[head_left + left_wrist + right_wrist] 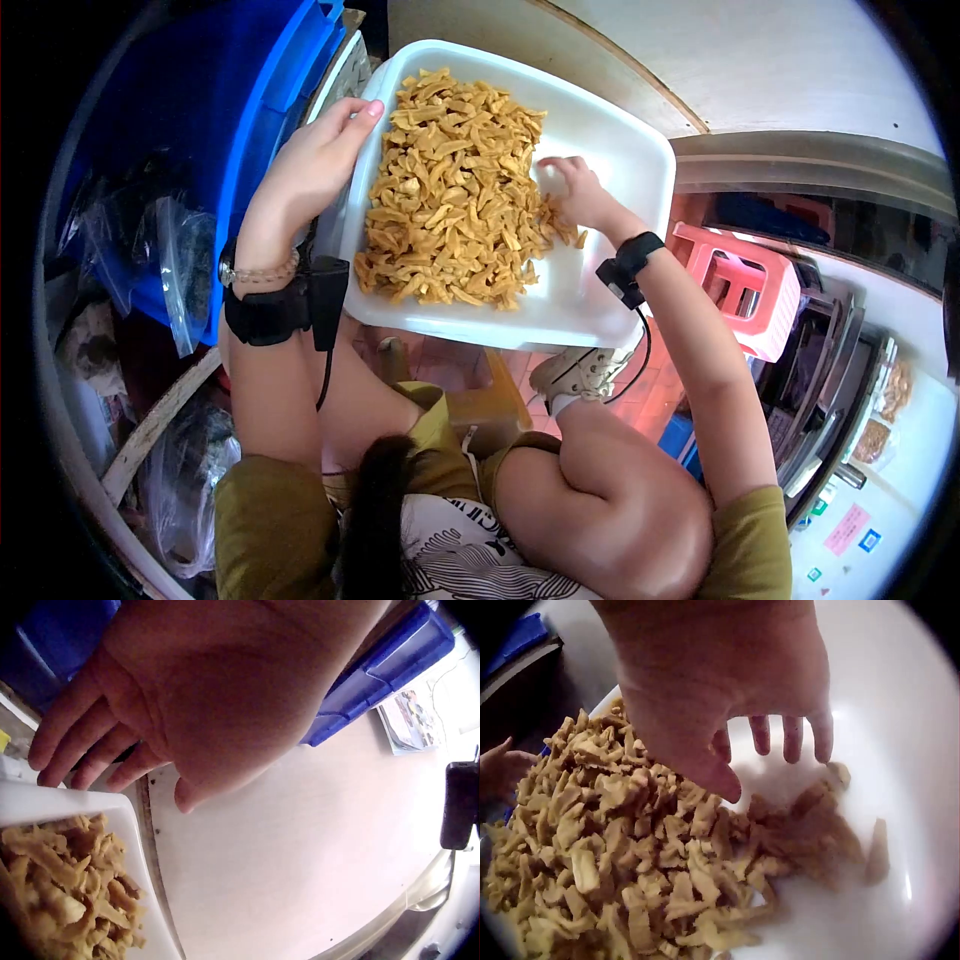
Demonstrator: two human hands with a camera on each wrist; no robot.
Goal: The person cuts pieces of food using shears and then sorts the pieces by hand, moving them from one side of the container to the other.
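A white rectangular tub (pixel 610 150) holds a heap of yellow-brown strips (pixel 450 190), piled over its left and middle part. The left hand (pixel 318 165) rests at the tub's left rim, thumb on top; in the left wrist view that hand (pixel 202 697) has its fingers extended along the rim (pixel 67 801). Inside the tub, the right hand (pixel 585 198) is at the heap's right edge. The right wrist view shows this hand (pixel 727 697) with fingers spread and pointing down, thumb by the strips (pixel 630 840), nothing gripped.
Blue bins (pixel 265 120) stand at the left, with clear plastic bags (pixel 185 270) beside them. A pink stool (pixel 765 290) is at the right, near stacked trays (pixel 825 390). The person's knees and a shoe (pixel 585 375) are below the tub. A pale panel (pixel 780 60) lies beyond.
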